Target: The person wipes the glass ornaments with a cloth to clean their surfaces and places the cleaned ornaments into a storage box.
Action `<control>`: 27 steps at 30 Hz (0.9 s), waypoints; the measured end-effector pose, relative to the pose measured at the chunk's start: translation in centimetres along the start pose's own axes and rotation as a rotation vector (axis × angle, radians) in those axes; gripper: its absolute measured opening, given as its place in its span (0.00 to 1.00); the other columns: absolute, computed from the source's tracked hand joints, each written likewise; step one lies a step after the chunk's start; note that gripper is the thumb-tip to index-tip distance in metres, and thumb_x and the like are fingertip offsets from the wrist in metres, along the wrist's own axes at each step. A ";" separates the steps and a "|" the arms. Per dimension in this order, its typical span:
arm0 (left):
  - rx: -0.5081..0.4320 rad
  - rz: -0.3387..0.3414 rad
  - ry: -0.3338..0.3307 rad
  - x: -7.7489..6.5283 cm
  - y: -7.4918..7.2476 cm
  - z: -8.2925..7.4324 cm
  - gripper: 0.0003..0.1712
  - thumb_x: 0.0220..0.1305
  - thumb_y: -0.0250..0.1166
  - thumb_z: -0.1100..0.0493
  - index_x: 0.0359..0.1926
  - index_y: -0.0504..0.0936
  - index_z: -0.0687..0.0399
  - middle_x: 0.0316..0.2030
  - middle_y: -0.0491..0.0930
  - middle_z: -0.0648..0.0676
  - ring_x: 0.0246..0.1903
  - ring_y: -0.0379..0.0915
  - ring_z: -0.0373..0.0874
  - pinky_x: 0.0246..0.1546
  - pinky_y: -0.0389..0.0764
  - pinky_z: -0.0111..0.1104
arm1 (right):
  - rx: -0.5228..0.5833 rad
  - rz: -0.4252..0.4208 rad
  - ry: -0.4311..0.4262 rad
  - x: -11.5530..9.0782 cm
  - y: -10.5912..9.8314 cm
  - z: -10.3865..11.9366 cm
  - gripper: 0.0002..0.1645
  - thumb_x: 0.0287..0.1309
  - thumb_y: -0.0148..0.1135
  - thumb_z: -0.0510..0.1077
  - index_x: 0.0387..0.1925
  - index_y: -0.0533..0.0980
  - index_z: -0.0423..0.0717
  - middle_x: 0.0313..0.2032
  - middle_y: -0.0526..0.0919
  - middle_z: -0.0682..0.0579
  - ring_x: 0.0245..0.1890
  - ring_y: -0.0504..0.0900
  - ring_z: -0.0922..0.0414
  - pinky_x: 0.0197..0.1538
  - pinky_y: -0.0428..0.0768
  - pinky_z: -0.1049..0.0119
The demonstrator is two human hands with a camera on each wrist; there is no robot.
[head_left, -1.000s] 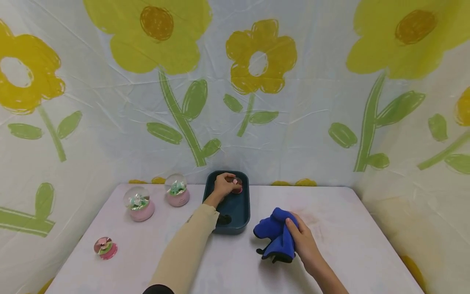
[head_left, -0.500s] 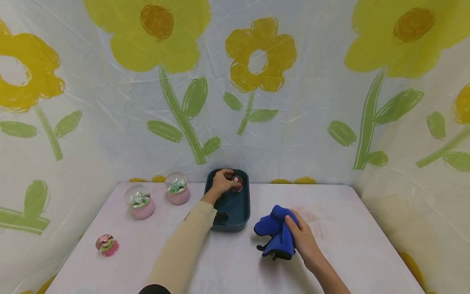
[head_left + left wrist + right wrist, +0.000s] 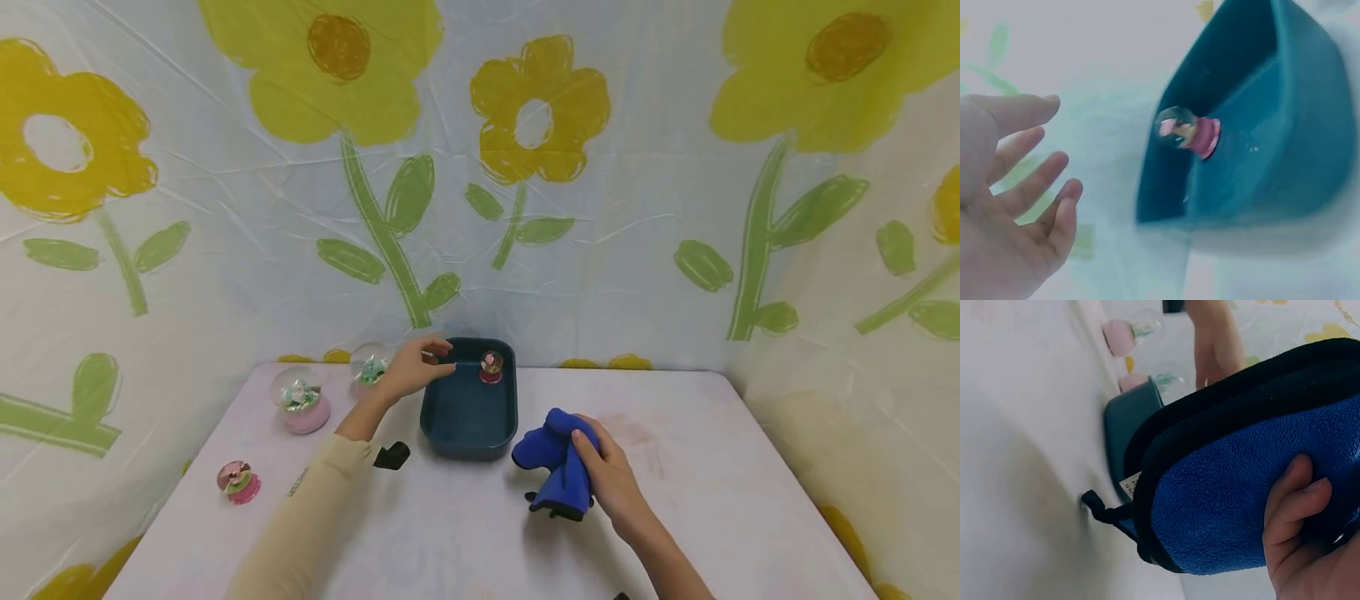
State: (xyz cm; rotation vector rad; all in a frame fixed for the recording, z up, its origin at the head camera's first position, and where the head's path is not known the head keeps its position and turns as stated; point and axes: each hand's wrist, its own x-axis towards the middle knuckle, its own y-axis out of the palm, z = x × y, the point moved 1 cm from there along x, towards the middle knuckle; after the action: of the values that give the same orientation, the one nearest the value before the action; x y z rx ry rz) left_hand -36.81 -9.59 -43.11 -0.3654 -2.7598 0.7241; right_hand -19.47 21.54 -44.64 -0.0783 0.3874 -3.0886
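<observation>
A small snow globe with a pink base [image 3: 491, 367] stands in the far right corner of the dark teal tray [image 3: 468, 446]. My left hand [image 3: 412, 367] hovers at the tray's left rim, its fingers spread and holding nothing; the left wrist view shows the palm [image 3: 1010, 206] apart from the tray. To the right of the tray, my right hand [image 3: 611, 475] grips a folded blue cloth [image 3: 562, 475] with black edging. In the right wrist view the fingers curl against the fuzzy blue cloth [image 3: 1229, 481], and a black loop [image 3: 1100, 509] hangs from it.
On the left of the white table [image 3: 720, 467] stand two larger snow globes with pale pink bases [image 3: 306, 415], the farther one [image 3: 369, 367] partly behind my left hand. A small pink snow globe [image 3: 240, 483] sits nearer the front left. A flowered sheet hangs behind.
My left hand has let go of the small snow globe in the tray and moved left, out over the rim. The right hand keeps its grip on the cloth.
</observation>
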 end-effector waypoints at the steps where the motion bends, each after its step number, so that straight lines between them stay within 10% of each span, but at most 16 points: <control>1: 0.015 -0.014 0.030 -1.1 -0.8 -0.1 0.21 0.60 0.70 0.59 0.54 0.79 0.59 0.50 0.79 0.61 0.50 0.75 0.60 0.47 0.77 0.46 | 0.009 0.005 0.003 0.0 0.2 0.1 0.29 0.73 0.45 0.57 0.68 0.64 0.48 0.64 0.68 0.39 0.61 0.68 0.38 0.59 0.67 0.40; 7: 0.138 -0.165 0.119 -8.2 -4.4 1.1 0.16 0.61 0.69 0.60 0.49 0.81 0.60 0.43 0.82 0.56 0.45 0.77 0.57 0.48 0.75 0.51 | 0.037 0.028 0.009 -0.4 1.1 0.3 0.29 0.73 0.46 0.57 0.67 0.64 0.49 0.64 0.68 0.39 0.61 0.69 0.38 0.58 0.70 0.41; 17: 0.211 -0.269 0.032 -16.6 -6.2 2.8 0.13 0.60 0.70 0.62 0.46 0.82 0.58 0.43 0.82 0.55 0.46 0.77 0.55 0.47 0.74 0.53 | 0.022 0.053 -0.006 -0.8 2.1 0.8 0.31 0.72 0.45 0.59 0.68 0.63 0.48 0.66 0.66 0.38 0.62 0.67 0.34 0.57 0.68 0.38; 27: 0.315 -0.792 0.029 -24.0 -9.4 7.4 0.15 0.49 0.75 0.68 0.41 0.85 0.59 0.36 0.81 0.53 0.33 0.74 0.39 0.33 0.74 0.29 | 0.041 0.074 0.005 -1.8 2.8 1.1 0.30 0.72 0.46 0.59 0.68 0.64 0.49 0.64 0.67 0.37 0.60 0.69 0.35 0.54 0.72 0.38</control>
State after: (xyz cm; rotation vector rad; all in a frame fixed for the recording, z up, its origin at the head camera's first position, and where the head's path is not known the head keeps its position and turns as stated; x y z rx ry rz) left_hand -18.34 -28.14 -49.05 0.7279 -2.3815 0.8720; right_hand -17.57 18.62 -44.35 -0.0535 0.3200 -3.0230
